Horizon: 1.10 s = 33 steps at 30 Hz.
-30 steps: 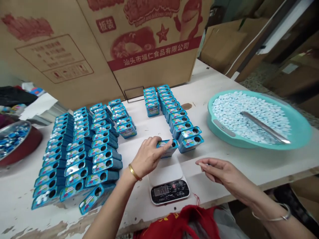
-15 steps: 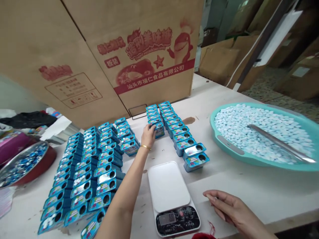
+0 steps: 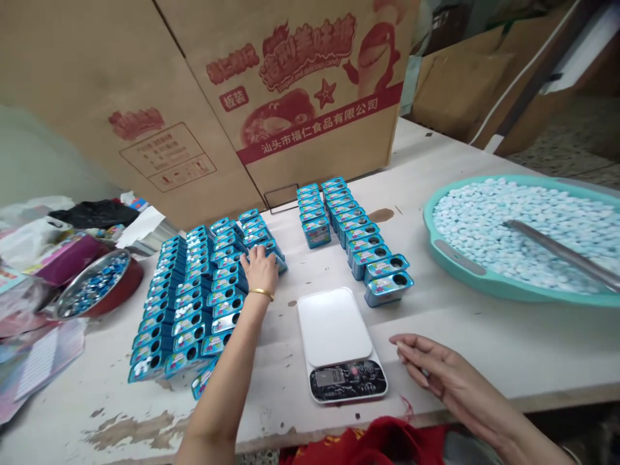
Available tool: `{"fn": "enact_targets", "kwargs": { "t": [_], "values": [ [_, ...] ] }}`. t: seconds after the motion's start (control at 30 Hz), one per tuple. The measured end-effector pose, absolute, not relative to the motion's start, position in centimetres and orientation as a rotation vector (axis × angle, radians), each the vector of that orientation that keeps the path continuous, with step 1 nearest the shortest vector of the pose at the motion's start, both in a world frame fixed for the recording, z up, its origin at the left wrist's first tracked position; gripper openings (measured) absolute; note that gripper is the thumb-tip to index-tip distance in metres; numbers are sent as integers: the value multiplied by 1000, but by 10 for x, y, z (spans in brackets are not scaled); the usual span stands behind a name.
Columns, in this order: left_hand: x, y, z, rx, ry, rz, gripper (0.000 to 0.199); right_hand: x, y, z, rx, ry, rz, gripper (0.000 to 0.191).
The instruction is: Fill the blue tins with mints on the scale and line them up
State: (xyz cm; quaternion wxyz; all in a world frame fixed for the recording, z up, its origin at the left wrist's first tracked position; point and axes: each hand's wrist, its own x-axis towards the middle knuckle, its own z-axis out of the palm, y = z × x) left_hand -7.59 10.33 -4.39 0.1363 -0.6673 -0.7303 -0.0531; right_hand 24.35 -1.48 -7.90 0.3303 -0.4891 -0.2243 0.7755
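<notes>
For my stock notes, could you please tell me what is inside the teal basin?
Inside the teal basin are many small pale candies, with a long metal scoop lying on top. Lower layers and the floor are covered.

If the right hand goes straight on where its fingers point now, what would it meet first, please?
Probably the white scale, though the right hand may be high enough to pass above.

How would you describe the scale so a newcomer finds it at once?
Face the big printed cardboard box. On the white table, between the left hand and right hand, lies the flat white scale. Unlike the blue containers nearby, it has a black panel with a display.
</notes>
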Motion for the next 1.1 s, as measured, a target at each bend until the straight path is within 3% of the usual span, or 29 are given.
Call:
{"fn": "enact_targets", "kwargs": {
  "t": [0.23, 0.47, 0.57, 0.67, 0.8, 1.1],
  "values": [
    [1, 41, 11, -2559, -1716, 127, 15, 264, -31, -82, -1239, -366, 1955, 15],
    [45, 21, -1, -2715, -1604, 291, 13, 274, -42, -79, -1256, -406, 1974, 24],
    [37, 21, 1, -2759, -1624, 56, 18, 276, -44, -78, -1230, -433, 2013, 20],
    [15, 14, 5, -2713, -1727, -501, 26, 276, -47, -81, -1224, -395, 2037, 19],
    [-24, -6, -6, -2364, -2063, -1053, 19, 275, -49, -83, -1288, -372, 2072, 29],
    [-69, -53, -63, -2173, -2499, -1139, 18, 263, -33, -66, -1316, -624, 2085, 22]
  ]
}}
